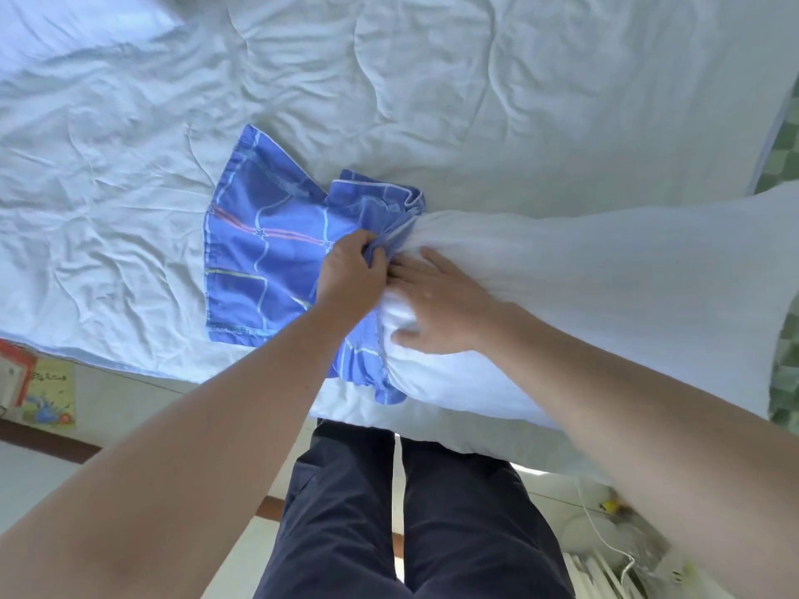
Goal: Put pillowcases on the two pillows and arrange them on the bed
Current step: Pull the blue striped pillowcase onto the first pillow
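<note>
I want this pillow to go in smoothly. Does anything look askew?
Yes: the blue pillowcase is bunched at its opening where the left hand grips it; only the white pillow's end is in.

We noted the pillowcase [268,248] lying on the bed [475,101], at nine o'clock of the pillow [605,274]. Pillow end sat inside its opening. A second pillow [65,23] lay at eleven o'clock, well apart.
</note>
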